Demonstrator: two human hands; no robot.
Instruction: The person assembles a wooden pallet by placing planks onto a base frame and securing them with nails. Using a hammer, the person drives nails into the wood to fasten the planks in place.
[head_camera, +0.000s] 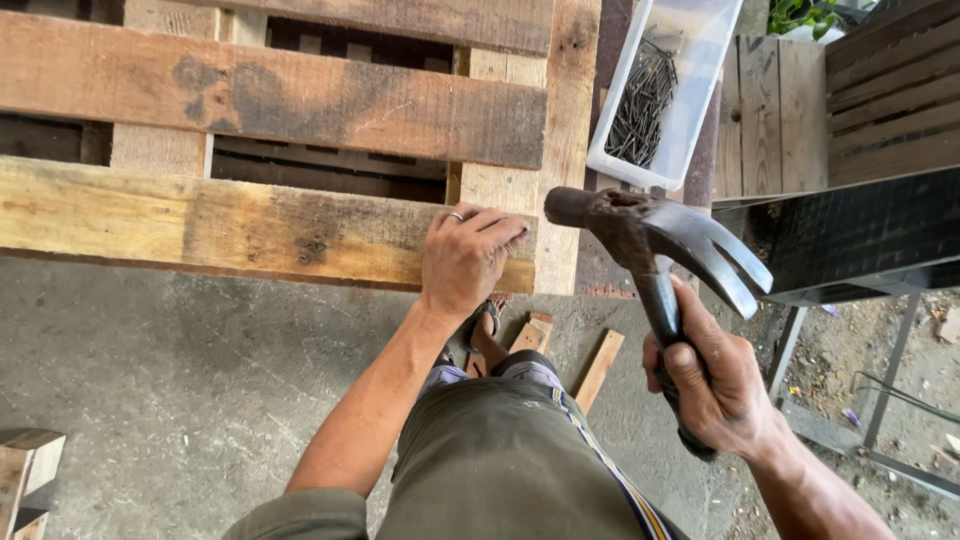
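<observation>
While left hand (463, 258) presses plank (250, 225), right hand (722, 385) grips hammer (650, 235) alongside.

One package shows: a clear plastic tub (690, 60), long and rectangular, lying tilted at the upper right, beside the wooden pallet's (270, 100) right edge (its far end is cut off by the frame). It holds a heap of dark nails (640, 100). No labels, signs or screens appear.
</observation>
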